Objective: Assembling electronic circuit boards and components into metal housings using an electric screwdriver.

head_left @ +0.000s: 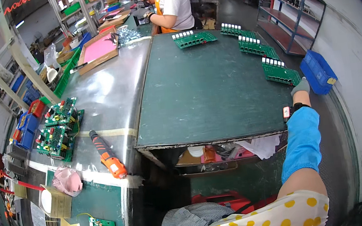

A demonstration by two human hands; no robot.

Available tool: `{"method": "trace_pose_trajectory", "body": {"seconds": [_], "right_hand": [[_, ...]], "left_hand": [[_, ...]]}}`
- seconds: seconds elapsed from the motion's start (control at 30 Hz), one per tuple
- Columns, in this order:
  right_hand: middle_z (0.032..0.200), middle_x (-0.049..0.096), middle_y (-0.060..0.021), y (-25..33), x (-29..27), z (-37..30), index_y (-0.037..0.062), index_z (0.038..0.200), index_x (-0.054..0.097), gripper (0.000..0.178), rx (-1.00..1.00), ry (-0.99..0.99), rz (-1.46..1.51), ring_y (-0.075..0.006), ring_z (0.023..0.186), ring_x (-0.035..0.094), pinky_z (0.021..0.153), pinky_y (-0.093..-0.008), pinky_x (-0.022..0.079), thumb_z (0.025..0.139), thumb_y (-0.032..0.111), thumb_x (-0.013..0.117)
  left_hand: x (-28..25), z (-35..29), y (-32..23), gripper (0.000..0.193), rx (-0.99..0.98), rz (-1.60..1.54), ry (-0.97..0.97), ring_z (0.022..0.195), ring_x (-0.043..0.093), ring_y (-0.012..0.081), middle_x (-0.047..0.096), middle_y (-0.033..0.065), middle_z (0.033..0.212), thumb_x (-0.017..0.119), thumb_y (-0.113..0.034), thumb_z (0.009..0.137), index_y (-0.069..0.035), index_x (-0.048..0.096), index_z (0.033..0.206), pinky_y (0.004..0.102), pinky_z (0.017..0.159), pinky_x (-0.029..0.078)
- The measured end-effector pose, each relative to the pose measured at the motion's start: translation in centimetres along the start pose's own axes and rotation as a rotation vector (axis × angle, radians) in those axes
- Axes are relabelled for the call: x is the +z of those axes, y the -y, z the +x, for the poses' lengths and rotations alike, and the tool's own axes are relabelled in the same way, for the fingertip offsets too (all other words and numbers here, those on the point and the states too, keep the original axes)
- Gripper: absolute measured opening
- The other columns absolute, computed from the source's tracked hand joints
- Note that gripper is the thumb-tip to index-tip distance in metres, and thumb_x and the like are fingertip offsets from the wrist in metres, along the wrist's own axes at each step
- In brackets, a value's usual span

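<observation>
My right hand [301, 85], in a grey glove, reaches out to the right edge of the green-topped table. Its fingers close on the near corner of a green circuit board [281, 73] that has a row of white blocks along its far side. Beyond it on the tabletop lie similar boards: one circuit board [258, 49] just behind, another circuit board [239, 32] farther back, and a circuit board [194, 39] at the far left. My left hand is out of view.
A blue bin [318, 72] stands right of the table [197, 97]. To the left, a metal bench [100, 89] holds an orange power screwdriver [108, 157], stacked circuit boards [60, 131] and a cardboard tray [99, 52]. Another person [173, 4] works at the far end. Shelving [291, 16] stands far right.
</observation>
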State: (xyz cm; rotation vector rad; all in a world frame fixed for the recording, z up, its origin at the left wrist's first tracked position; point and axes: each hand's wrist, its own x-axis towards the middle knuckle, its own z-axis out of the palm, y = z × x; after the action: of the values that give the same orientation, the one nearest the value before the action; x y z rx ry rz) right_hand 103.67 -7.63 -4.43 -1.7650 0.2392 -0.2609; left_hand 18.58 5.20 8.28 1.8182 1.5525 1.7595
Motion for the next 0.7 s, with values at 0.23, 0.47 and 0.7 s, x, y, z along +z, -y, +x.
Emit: {"method": "trace_pose_trajectory", "body": {"seconds": [0.23,0.47,0.7], "right_hand": [[0.110,0.067,-0.0191,-3.6,-1.0,9.7,0.0018,0.115,0.063,0.032,-0.417,0.155,-0.835,-0.0327,0.099,0.064,0.083,-0.0437,0.049,0.095,0.023,0.049],[0.083,0.064,-0.0074,-7.2,1.9,15.2,0.0112,0.101,0.067,0.028,0.175,0.420,-0.048,-0.0199,0.072,0.061,0.061,-0.0345,0.051,0.094,0.037,0.058],[0.067,0.049,0.0020,-5.7,2.7,7.0,0.0108,0.085,0.063,0.025,0.398,0.398,0.596,-0.0067,0.051,0.045,0.038,-0.0201,0.038,0.091,0.034,0.070]], "left_hand": [[-2.1,-1.2,-1.9,0.078,-0.028,0.003,-0.099,0.125,0.050,0.0303,0.052,0.0194,0.136,0.079,-0.019,0.080,0.005,0.039,0.143,0.0404,0.105,0.040],[-3.7,-3.0,-0.5,0.070,-0.091,-0.039,-0.169,0.133,0.047,0.0312,0.048,0.0220,0.141,0.064,-0.035,0.093,0.007,0.039,0.141,0.0414,0.113,0.035],[-4.5,-4.4,-0.2,0.067,-0.245,-0.159,-0.050,0.124,0.055,0.0280,0.057,0.0172,0.132,0.070,-0.039,0.088,0.005,0.049,0.135,0.0402,0.107,0.042]]}}
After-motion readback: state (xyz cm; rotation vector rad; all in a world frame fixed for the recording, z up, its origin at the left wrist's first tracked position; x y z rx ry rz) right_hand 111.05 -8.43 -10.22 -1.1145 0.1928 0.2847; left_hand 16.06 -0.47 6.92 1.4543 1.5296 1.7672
